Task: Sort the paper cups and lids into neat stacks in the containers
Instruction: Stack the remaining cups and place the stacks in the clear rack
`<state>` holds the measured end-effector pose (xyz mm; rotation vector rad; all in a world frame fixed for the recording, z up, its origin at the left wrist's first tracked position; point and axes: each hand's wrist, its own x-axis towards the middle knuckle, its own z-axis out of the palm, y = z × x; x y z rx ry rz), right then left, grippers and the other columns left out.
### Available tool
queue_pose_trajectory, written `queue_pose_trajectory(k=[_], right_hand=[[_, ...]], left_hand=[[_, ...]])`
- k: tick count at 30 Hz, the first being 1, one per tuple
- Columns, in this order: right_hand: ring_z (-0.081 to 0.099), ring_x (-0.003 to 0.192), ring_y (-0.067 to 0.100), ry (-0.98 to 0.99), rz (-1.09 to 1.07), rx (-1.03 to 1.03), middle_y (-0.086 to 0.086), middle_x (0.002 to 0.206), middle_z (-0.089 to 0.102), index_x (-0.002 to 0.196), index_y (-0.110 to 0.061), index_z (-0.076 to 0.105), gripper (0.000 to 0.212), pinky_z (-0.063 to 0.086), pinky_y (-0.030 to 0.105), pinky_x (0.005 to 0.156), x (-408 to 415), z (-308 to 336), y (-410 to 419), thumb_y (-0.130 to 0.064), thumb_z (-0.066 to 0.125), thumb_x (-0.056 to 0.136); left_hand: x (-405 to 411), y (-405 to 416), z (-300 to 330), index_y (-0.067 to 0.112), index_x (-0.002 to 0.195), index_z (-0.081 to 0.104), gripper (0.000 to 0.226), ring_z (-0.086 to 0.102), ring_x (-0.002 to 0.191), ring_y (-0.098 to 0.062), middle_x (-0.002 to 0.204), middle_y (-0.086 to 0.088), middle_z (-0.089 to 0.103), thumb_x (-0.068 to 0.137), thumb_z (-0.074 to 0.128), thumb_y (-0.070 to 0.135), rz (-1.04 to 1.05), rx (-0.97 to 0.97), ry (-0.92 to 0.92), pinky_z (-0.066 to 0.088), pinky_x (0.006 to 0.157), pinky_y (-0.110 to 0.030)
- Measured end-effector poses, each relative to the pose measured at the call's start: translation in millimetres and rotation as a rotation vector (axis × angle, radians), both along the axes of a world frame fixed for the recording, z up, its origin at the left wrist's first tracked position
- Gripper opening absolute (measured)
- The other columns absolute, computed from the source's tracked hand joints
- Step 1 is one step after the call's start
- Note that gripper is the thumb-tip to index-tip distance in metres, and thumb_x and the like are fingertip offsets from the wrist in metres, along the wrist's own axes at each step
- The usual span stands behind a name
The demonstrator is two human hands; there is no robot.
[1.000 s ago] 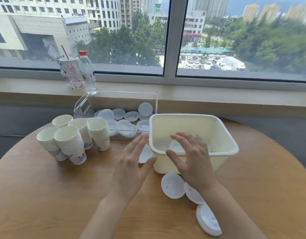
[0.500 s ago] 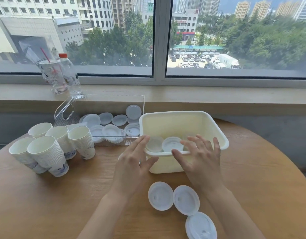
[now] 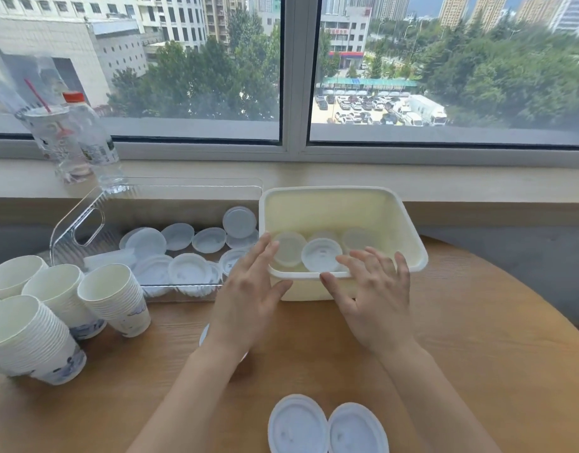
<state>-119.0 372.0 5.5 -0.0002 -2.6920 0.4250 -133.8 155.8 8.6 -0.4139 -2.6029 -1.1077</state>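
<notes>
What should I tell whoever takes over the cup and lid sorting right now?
Left hand: open, empty, at the cream bin's near left corner.
Right hand: open, empty, fingers over the bin's near rim.
Cream bin: a few lids lying loose inside.
Clear bin: many lids scattered, unstacked.
Cup stacks stand on the table, left of the bins.
Two loose lids on the table near you.
Left: stack all lids, put cups into a bin.
</notes>
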Motion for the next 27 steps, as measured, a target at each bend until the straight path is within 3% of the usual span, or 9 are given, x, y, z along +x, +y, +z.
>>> queue_pose_trajectory(k=[6,9,17,20,24,27], right_hand=[[0.052,0.138,0.017,0.128,0.017,-0.061,-0.009,0.130,0.069,0.106,-0.027,0.075,0.062,0.019,0.053,0.125,-22.7,-0.4,2.4,-0.074,0.035,0.097],[0.059,0.128,0.019,0.195,0.032,-0.084,-0.008,0.122,0.071,0.096,-0.024,0.074,0.055,0.026,0.054,0.121,-19.1,-3.2,4.1,-0.069,0.042,0.098],[0.065,0.116,0.020,0.320,0.032,-0.158,-0.006,0.113,0.071,0.091,-0.018,0.076,0.047,0.026,0.053,0.119,-3.6,-5.3,9.2,-0.059,0.054,0.097],[0.065,0.116,0.022,0.351,0.027,-0.205,-0.006,0.112,0.071,0.090,-0.017,0.075,0.045,0.026,0.055,0.119,-0.4,-5.0,12.7,-0.057,0.055,0.096],[0.064,0.117,0.023,0.346,0.014,-0.181,-0.004,0.112,0.072,0.088,-0.017,0.076,0.045,0.025,0.053,0.119,-2.2,-3.5,22.5,-0.057,0.056,0.095],[0.064,0.116,0.024,0.343,0.014,-0.127,-0.003,0.110,0.072,0.087,-0.017,0.076,0.047,0.025,0.053,0.119,-6.8,-3.7,29.1,-0.059,0.055,0.095]], left_hand=[[-24.5,0.5,-2.2,0.017,0.149,0.059,0.058,0.045,0.148,-0.021,0.163,0.005,0.045,0.097,0.071,0.039,0.022,-0.002,0.097,0.042,0.117,-0.045],[-24.2,3.4,-8.2,0.014,0.147,0.061,0.058,0.049,0.146,-0.025,0.163,0.001,0.045,0.097,0.066,0.042,0.013,-0.017,0.155,0.037,0.118,-0.041],[-18.2,15.3,-10.6,0.017,0.152,0.055,0.061,0.043,0.148,-0.015,0.166,0.004,0.040,0.099,0.061,0.046,-0.027,0.059,0.226,0.036,0.118,-0.038],[-19.8,21.7,-8.2,0.019,0.153,0.054,0.060,0.042,0.151,-0.018,0.168,0.004,0.038,0.100,0.064,0.043,-0.060,0.067,0.267,0.039,0.118,-0.040],[-24.6,29.2,-7.5,0.025,0.156,0.049,0.060,0.040,0.152,-0.016,0.170,0.012,0.031,0.102,0.057,0.049,-0.082,0.047,0.182,0.035,0.120,-0.038],[-28.5,31.7,-10.7,0.022,0.155,0.050,0.063,0.041,0.150,-0.019,0.169,0.008,0.034,0.102,0.051,0.054,-0.089,0.004,0.149,0.036,0.119,-0.039]])
